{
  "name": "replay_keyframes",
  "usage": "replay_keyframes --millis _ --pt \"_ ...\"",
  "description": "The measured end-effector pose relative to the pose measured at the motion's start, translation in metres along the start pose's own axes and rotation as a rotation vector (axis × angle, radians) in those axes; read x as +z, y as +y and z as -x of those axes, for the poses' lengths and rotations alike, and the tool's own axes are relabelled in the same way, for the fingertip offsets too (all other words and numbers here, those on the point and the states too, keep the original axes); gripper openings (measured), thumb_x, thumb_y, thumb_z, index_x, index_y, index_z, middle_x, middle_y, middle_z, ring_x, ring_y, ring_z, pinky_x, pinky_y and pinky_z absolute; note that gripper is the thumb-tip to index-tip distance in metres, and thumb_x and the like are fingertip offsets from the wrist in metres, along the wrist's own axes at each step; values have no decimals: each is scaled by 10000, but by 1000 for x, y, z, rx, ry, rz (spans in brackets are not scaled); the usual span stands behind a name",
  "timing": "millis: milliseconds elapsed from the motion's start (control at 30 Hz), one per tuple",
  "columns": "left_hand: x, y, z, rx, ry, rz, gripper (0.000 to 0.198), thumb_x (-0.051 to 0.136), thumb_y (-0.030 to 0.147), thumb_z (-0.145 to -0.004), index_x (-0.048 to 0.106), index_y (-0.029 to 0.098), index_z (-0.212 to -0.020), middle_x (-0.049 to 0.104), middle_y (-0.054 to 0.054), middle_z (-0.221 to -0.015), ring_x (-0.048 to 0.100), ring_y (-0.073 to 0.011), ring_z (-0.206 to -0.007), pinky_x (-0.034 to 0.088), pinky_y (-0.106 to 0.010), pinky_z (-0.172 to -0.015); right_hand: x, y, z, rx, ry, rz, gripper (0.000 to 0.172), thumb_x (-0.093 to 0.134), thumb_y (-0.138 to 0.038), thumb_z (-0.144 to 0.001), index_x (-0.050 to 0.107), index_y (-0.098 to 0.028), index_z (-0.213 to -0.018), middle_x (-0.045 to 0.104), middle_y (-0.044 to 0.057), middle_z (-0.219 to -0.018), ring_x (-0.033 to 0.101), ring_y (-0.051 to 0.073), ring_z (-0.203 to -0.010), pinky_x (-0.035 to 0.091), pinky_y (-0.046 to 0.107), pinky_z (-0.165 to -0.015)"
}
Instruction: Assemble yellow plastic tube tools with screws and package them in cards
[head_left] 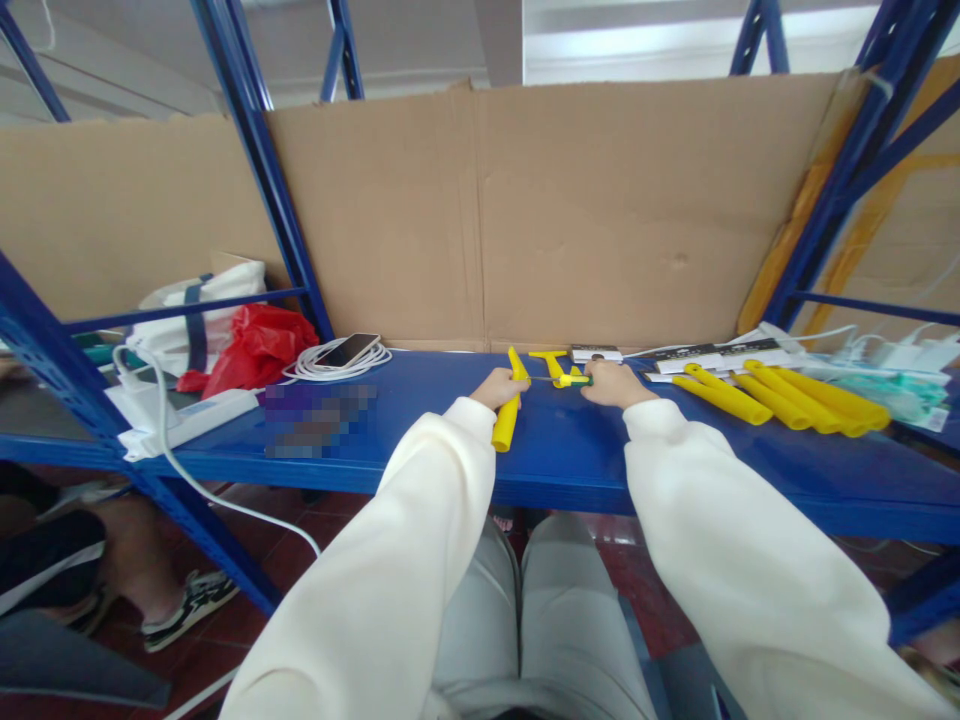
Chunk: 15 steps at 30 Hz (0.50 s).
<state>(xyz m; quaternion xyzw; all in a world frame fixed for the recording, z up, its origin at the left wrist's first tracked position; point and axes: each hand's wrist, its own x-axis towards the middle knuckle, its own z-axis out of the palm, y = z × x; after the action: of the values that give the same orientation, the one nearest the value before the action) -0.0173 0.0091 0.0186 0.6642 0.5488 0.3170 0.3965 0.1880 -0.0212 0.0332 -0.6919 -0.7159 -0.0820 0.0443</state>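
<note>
My left hand (495, 388) is closed around a yellow plastic handle (508, 422), which stands tilted over the blue shelf. A thin metal shaft runs from this handle toward my right hand (609, 384). That hand is closed on what looks like a screwdriver (574, 380) with a yellow and green grip, its shaft pointing left at the handle. Just behind it lies a small yellow T-shaped piece (550, 358). Whether the tip touches the handle is too small to tell.
Several yellow handles (799, 400) lie on the right of the blue shelf (435, 400), by black-and-white packs (720, 355). Leftward are a phone (351, 350), a coiled white cable (300, 370), a red bag (262, 340) and a power strip (202, 415). Cardboard (600, 220) stands behind.
</note>
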Motion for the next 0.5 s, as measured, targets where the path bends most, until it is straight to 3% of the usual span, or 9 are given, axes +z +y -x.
replay_keyframes --millis 133,367,500 --pt "0 0 0 1 2 -2 235 643 86 -795 574 159 -583 538 25 -420 605 -139 -480 470 -203 -540 3 1 -1 15 -36 -23 495 599 -199 -832 574 -121 -1320 720 185 -1203 695 284 -1105 517 315 -826" --pt "0 1 1 -7 15 -10 199 606 84 -814 611 144 -624 541 20 -423 621 -151 -513 494 -220 -573 4 2 -4 -6 -56 -11 344 561 -239 -856 676 -176 -1173 727 148 -1215 682 296 -1143 514 326 -845" --pt "0 1 2 1 17 -6 225 615 79 -816 581 156 -607 528 28 -416 608 -142 -488 470 -209 -548 0 0 0 12 -21 -10 424 582 -187 -838 623 -132 -1257 719 179 -1215 687 284 -1124 510 307 -826"
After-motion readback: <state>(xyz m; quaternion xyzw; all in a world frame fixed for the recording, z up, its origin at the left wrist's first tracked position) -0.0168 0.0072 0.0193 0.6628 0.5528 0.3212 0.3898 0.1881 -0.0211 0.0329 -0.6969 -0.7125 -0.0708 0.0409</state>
